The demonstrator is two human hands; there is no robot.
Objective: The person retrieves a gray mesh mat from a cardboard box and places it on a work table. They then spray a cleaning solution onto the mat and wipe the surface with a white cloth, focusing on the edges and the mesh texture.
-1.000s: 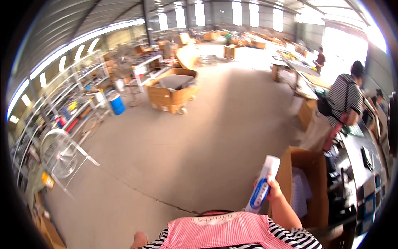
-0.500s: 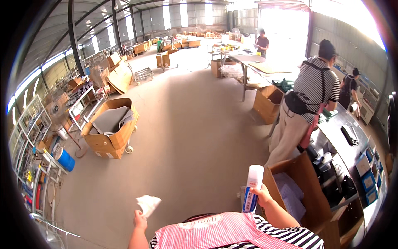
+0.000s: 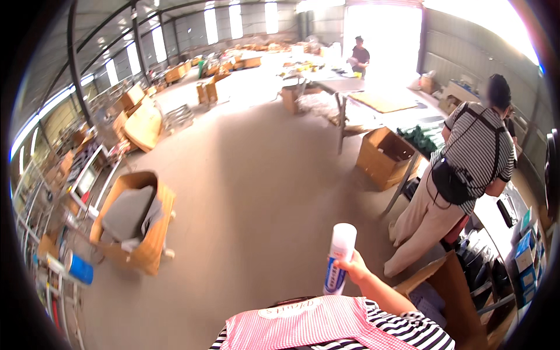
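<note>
My right hand (image 3: 353,268) is closed round a spray can (image 3: 338,261) with a white cap and a blue-and-white body. The can stands nearly upright in front of my pink checked apron (image 3: 297,324). Nearest to that forearm is an open cardboard box (image 3: 452,291) with pale plastic-wrapped stuff inside. My left hand is out of view, and so is whatever it may hold.
A co-worker (image 3: 469,157) in a striped top stands at a worktable on the right. On the left is a wheeled cardboard box (image 3: 137,256) of grey sheets. Near the table legs sits an open carton (image 3: 385,157). A blue drum (image 3: 79,268) stands by metal racks.
My left hand, which held a white crumpled piece, has dropped out of view. The spray can has shifted left in my right hand. My view has moved forward, and the co-worker and boxes appear closer.
</note>
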